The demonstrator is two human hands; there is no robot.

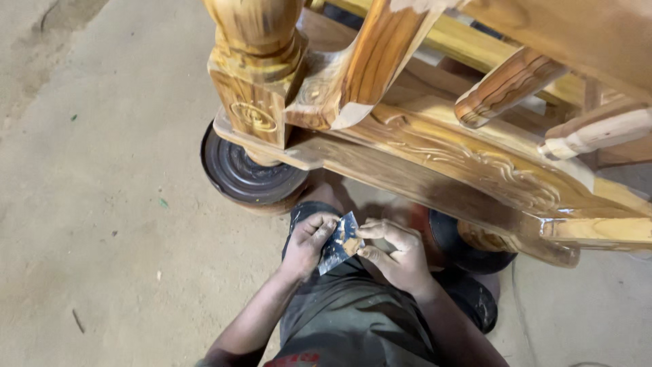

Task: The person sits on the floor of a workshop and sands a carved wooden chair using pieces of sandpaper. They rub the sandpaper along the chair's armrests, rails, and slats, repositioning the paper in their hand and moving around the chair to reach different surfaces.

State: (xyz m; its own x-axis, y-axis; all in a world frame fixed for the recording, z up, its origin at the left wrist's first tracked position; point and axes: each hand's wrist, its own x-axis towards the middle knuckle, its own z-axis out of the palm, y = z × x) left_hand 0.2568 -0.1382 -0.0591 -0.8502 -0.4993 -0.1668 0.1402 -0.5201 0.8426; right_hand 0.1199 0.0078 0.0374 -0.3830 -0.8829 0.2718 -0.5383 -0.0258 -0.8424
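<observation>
Both hands meet low centre of the frame, over our lap: left hand (307, 242) and right hand (394, 253) each pinch an edge of a small scrap of sheet (339, 243), fingers closed on it, thumbs on top

Scrap sits between the two hands, just below the carved wooden rail (468, 173). Looks like a worn abrasive sheet or a bit of foil: dark bluish-grey, creased, smeared with yellow-brown paste or dust. We can't tell which material for sure

Handling, as we judge it:
- very light, thin, floppy; folds under fingertip pressure
- tears at the creases if pulled apart hard
- best held at opposite edges or folded over a fingertip, as now
- face likely gritty, the smeared side may be tacky

Surroundings:
- furniture frame fills the upper right: glossy golden-brown wood, strong grain, scroll carving along the rail, turned spindles (506, 85) above it
- square post (255, 75) upper centre with a carved circular motif, sitting on a dark round ribbed foot (248, 173)
- second dark round foot (462, 245) just right of the right hand, partly hidden by the rail
- floor (102, 204) sandy, dusty, matte, a few small specks of debris
- dark grey shorts (353, 312) at bottom centre, stained
</observation>
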